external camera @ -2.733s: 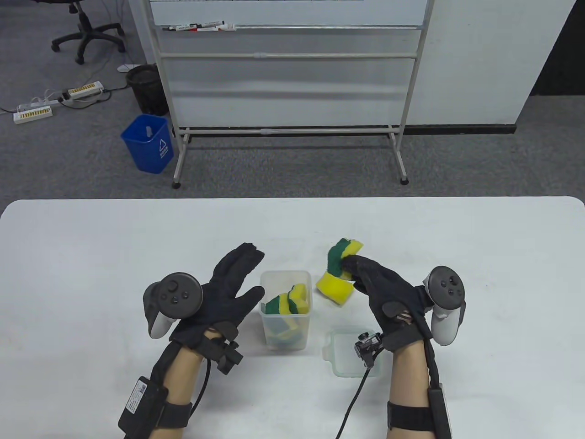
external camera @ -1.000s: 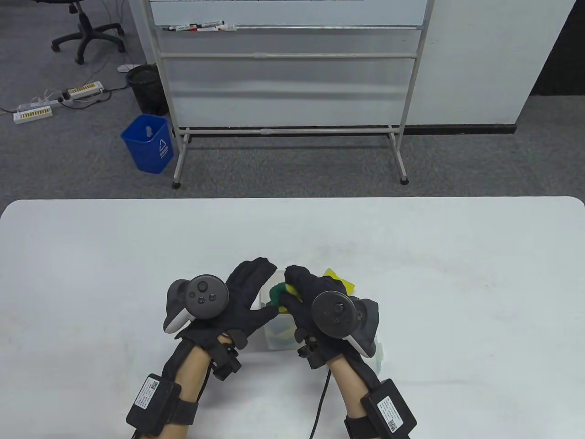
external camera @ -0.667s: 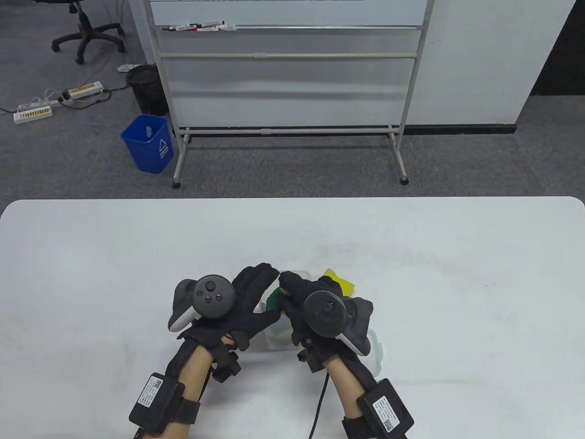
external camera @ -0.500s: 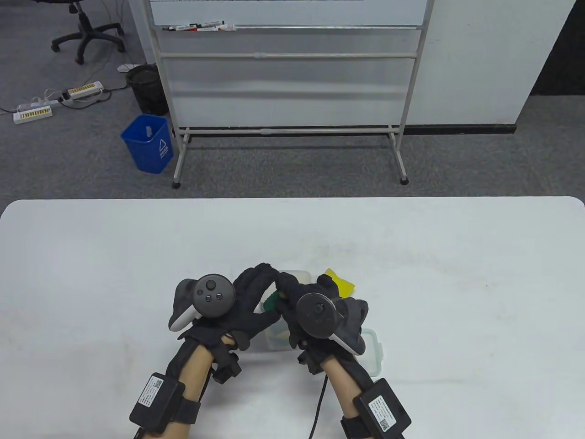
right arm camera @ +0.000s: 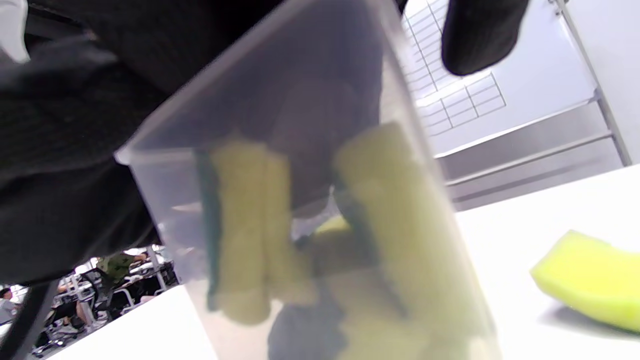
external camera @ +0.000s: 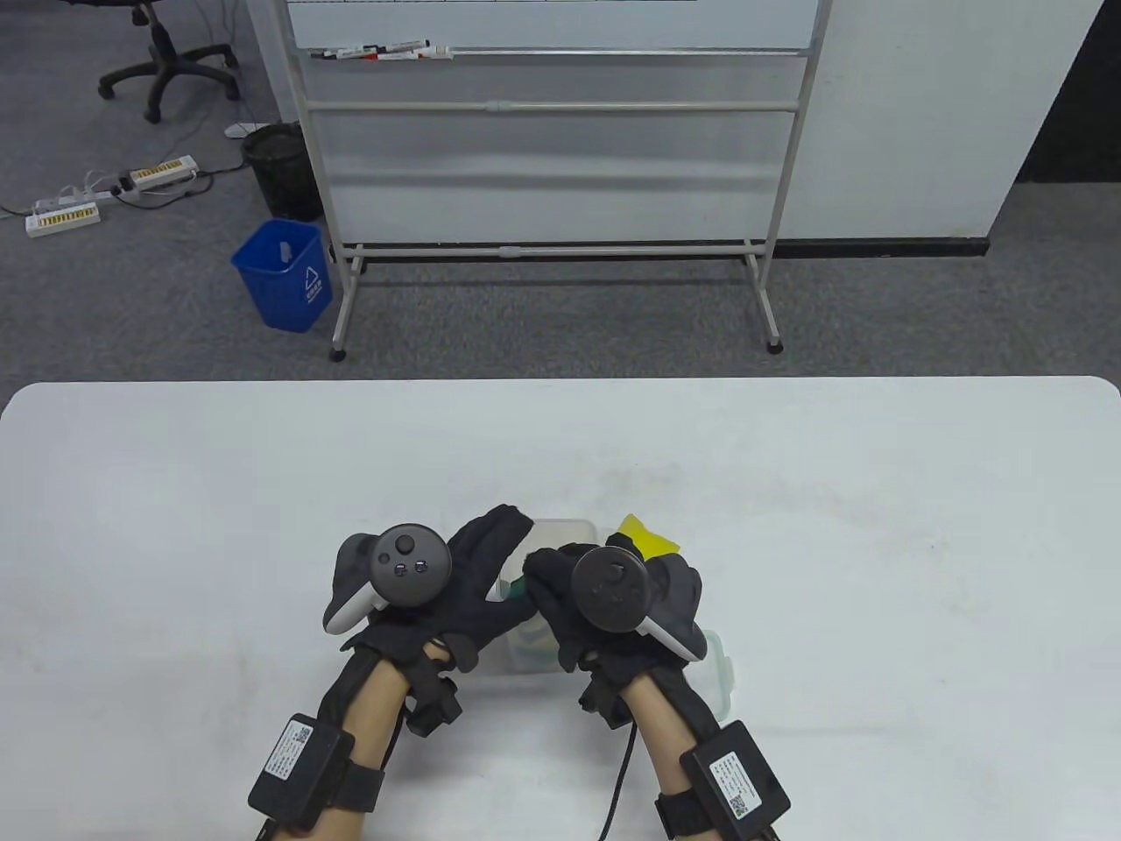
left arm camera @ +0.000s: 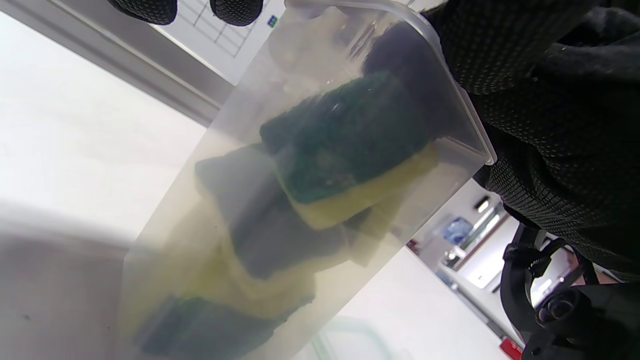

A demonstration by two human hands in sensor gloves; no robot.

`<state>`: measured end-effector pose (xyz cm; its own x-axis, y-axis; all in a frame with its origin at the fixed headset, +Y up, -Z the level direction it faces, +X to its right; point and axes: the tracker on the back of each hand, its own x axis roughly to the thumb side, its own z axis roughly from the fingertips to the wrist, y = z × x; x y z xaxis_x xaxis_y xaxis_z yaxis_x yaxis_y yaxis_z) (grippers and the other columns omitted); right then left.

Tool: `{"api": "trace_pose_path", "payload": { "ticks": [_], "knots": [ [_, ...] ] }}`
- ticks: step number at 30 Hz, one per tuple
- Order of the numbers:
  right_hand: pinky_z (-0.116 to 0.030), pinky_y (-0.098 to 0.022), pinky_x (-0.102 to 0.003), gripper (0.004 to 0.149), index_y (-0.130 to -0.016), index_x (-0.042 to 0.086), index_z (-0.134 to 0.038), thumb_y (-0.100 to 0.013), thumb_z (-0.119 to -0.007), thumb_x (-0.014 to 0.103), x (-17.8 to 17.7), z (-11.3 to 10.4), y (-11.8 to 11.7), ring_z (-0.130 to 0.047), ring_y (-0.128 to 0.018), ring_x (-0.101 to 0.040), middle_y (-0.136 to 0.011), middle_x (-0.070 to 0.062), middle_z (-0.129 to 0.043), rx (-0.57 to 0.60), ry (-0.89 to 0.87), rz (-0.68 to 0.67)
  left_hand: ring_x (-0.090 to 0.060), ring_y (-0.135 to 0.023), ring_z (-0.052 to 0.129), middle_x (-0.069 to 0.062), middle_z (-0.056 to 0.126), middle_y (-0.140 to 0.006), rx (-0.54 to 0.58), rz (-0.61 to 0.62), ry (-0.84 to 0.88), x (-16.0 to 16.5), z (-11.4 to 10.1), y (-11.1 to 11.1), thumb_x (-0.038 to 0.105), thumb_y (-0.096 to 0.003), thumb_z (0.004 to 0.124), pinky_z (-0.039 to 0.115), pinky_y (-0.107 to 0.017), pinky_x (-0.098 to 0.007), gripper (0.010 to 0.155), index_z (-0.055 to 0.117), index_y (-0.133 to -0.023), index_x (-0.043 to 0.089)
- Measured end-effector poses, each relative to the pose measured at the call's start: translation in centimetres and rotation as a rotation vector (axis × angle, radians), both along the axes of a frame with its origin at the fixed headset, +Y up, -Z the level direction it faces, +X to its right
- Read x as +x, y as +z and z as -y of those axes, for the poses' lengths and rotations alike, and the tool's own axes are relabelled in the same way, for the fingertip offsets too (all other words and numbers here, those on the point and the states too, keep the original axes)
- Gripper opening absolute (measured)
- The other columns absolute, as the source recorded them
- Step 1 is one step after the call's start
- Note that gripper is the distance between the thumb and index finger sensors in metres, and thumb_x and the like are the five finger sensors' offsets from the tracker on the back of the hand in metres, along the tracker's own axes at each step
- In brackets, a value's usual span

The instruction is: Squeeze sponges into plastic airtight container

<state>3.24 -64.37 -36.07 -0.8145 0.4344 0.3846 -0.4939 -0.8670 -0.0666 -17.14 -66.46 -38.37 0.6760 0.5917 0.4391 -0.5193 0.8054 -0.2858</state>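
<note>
White table (external camera: 263, 491), sponge-stuffed clear container (left arm camera: 210, 210)

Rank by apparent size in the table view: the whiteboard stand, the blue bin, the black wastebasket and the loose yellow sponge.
1. Whiteboard stand
2. Blue bin
3. Black wastebasket; it stands farther back, so its true size is unsure
4. Yellow sponge, partly hidden behind the right hand

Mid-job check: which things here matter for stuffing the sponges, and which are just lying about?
Job:
- container, steadied by left hand
- sponge pushed in by right hand
- loose sponge on the table, right of the container
- lid

Lying about:
- whiteboard
- blue bin
- black bin
- office chair
- power strips
</note>
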Motion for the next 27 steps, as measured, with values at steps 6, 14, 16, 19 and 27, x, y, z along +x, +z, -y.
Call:
{"api": "trace_pose_path", "payload": {
  "ticks": [6,14,16,19,27],
  "knots": [
    [-0.049,-0.074,-0.067,0.048,-0.086,0.023,-0.089,-0.050,-0.067,0.047,0.3,0.7,-0.5,-0.076,-0.101,-0.024,-0.087,-0.002,-0.101,-0.101,-0.005,-0.051,-0.039,-0.115,0.033,-0.002,0.024,-0.125,-0.011,0.004,0.008,-0.1,0.0,0.0,0.061,-0.0467,0.075,0.044,-0.078,-0.068,0.088,0.026,-0.113,0.030],
    [-0.043,-0.076,-0.066,0.057,-0.080,0.017,-0.095,-0.050,-0.061,0.051,0.5,1.1,-1.0,-0.060,-0.109,-0.021,-0.103,0.002,-0.087,-0.179,0.006,-0.075,-0.039,-0.115,0.033,-0.001,0.024,-0.125,-0.017,0.010,0.009,-0.2,0.0,0.0,0.061,-0.0463,0.075,0.043,-0.078,-0.068,0.088,0.027,-0.113,0.030],
    [-0.041,-0.077,-0.066,0.060,-0.079,0.014,-0.096,-0.050,-0.059,0.051,0.5,1.1,-1.1,-0.056,-0.110,-0.021,-0.107,0.004,-0.083,-0.204,0.027,-0.073,-0.039,-0.115,0.033,-0.001,0.024,-0.125,-0.018,0.011,0.010,-0.2,0.0,0.0,0.061,-0.0463,0.075,0.043,-0.078,-0.068,0.088,0.027,-0.113,0.030],
    [-0.039,-0.077,-0.066,0.064,-0.076,0.010,-0.098,-0.050,-0.057,0.052,0.3,0.9,-1.2,-0.053,-0.112,-0.019,-0.109,0.005,-0.080,-0.226,0.075,-0.070,-0.039,-0.115,0.033,-0.001,0.024,-0.125,-0.020,0.011,0.011,-0.2,0.0,0.0,0.060,-0.0466,0.075,0.043,-0.078,-0.068,0.087,0.027,-0.113,0.030],
    [-0.048,-0.075,-0.065,0.062,-0.073,0.007,-0.099,-0.050,-0.065,0.052,0.6,0.9,-1.1,-0.062,-0.108,-0.023,-0.102,0.001,-0.087,-0.169,-0.030,-0.075,-0.039,-0.115,0.032,-0.001,0.023,-0.125,-0.026,0.017,0.015,-0.2,0.0,-0.1,0.060,-0.0468,0.075,0.043,-0.078,-0.068,0.087,0.027,-0.113,0.030]
  ]
}}
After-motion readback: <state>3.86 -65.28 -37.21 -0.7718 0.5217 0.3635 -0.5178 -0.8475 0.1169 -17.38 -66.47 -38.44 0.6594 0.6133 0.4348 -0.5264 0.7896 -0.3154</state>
